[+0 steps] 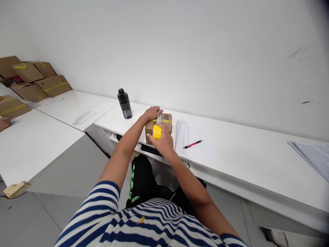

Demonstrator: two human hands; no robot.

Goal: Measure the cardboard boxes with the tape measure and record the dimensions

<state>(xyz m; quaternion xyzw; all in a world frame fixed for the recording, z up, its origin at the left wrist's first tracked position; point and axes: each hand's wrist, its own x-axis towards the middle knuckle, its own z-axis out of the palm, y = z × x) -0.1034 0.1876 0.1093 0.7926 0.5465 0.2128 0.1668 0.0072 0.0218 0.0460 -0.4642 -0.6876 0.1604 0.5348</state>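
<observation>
A small brown cardboard box with yellow tape stands near the front edge of the white table. My right hand is closed around a yellow tape measure at the box's near side. Its white blade is drawn out across the box top, away from me. At the far edge of the box, my left hand is closed, with its thumb at the blade's end; its other fingertips are partly hidden. Just right of the box lie written paper sheets and a red and black pen.
A black bottle stands left of the box, near the wall. Several cardboard boxes are piled at the far left. Another person's hand rests on the left table. More papers lie at the right end.
</observation>
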